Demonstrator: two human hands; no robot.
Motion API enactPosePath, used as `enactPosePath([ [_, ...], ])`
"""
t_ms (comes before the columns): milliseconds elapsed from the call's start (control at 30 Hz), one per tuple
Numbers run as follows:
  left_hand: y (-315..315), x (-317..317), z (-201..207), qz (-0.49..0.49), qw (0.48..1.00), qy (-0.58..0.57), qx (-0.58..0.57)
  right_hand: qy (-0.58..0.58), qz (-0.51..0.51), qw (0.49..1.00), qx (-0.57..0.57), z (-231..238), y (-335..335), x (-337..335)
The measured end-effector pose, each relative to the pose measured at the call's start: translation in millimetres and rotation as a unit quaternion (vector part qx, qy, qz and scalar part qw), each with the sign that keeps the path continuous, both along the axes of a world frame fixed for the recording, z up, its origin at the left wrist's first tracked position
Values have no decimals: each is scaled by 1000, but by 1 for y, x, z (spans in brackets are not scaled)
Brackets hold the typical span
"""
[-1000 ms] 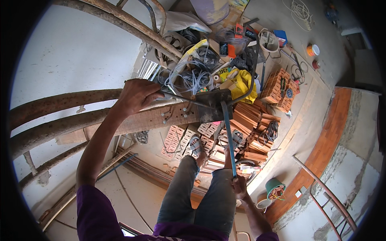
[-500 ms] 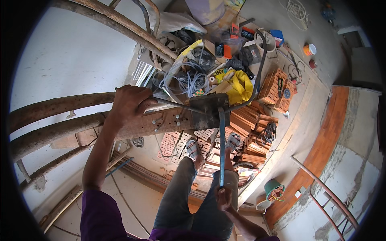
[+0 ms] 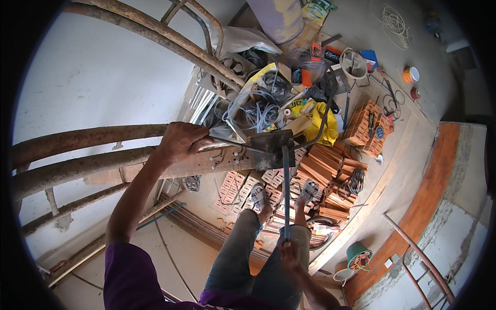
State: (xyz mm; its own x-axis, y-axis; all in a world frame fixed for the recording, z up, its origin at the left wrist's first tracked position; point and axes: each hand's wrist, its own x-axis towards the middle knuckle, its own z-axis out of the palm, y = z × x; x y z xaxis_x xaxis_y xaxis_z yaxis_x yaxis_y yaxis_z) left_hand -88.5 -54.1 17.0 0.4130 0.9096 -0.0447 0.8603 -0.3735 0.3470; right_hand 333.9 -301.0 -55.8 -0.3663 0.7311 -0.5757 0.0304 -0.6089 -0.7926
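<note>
My left hand (image 3: pixel 182 141) rests on a wooden plank (image 3: pixel 206 164) studded with nails, fingers closed around a thin steel rod (image 3: pixel 233 145). The rod runs right to a dark metal plate (image 3: pixel 272 148) fixed at the plank's end. A long blue lever bar (image 3: pixel 285 191) hangs from that plate down toward me. My right hand (image 3: pixel 289 254) grips its lower end, just above my knees. My feet in sandals (image 3: pixel 257 195) stand on bricks below.
Rusty scaffold pipes (image 3: pixel 77 139) cross the left side against a pale wall. Below lie stacked orange bricks (image 3: pixel 330 165), coiled wires (image 3: pixel 261 106), a yellow cloth (image 3: pixel 318 121), boxes, a white bucket (image 3: pixel 353 62), a green bucket (image 3: pixel 357 254) and a railing (image 3: pixel 413 248).
The blue lever bar has swung from tilted to nearly vertical as my right hand drew its lower end left and toward me. My left hand stays on the plank and rod.
</note>
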Motion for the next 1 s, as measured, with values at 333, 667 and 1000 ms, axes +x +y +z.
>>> enactPosePath([
  [333, 11, -8, 1, -32, 998, 38, 41, -65, 117, 988, 83, -1, 28, 52],
  [667, 29, 0, 10, -37, 997, 40, 46, 109, -131, 985, -19, -15, -26, -69],
  [1000, 20, -2, -1, -17, 1000, 0, -13, -40, -43, 998, -6, 11, 0, -27],
])
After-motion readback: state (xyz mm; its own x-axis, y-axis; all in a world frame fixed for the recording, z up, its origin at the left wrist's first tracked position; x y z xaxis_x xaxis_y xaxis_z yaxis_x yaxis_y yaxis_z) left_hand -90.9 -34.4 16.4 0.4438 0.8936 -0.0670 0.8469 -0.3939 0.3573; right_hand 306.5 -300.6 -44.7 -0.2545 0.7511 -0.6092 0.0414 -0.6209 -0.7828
